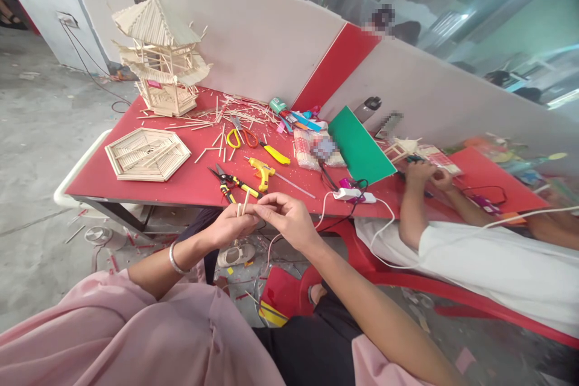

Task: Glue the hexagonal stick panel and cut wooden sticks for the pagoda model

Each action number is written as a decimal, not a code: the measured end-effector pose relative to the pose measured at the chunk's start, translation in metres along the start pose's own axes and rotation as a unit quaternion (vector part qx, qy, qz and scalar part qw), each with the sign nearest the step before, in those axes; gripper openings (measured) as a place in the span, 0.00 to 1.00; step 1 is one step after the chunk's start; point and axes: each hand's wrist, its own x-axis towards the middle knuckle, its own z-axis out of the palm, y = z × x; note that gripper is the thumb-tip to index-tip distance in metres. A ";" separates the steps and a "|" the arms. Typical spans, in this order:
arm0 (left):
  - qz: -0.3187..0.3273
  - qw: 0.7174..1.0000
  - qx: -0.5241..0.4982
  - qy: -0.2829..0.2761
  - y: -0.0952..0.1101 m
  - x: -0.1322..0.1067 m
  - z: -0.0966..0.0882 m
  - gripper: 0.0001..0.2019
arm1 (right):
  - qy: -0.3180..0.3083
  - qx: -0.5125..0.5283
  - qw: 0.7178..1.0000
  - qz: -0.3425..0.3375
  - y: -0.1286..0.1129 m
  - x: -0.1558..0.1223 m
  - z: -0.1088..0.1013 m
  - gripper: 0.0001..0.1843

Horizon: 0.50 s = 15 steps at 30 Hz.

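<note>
In front of the table's near edge, my left hand [233,226] is closed around a few short wooden sticks [245,200] that poke up past its fingers. My right hand [289,220] meets it there, thumb and fingers pinched together; what lies between them is too small to make out. Just beyond my hands lie black-and-yellow pliers [221,184] and a yellow glue gun [261,173] with a clear glue stick. A hexagonal wooden stick panel [147,155] rests flat at the left. Behind it stands a tiered stick pagoda [158,60].
Loose sticks [235,113], scissors [237,132] and yellow-handled cutters [275,154] cover the red table [181,190]. A green board [362,148] leans at the right near a white power strip [355,195] with cords. Beside me a co-worker's hands [425,174] handle something.
</note>
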 end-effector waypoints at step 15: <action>-0.016 1.000 -0.019 0.004 0.005 -0.001 0.001 0.26 | -0.008 -0.013 1.000 -0.014 0.000 -0.002 -0.001 0.13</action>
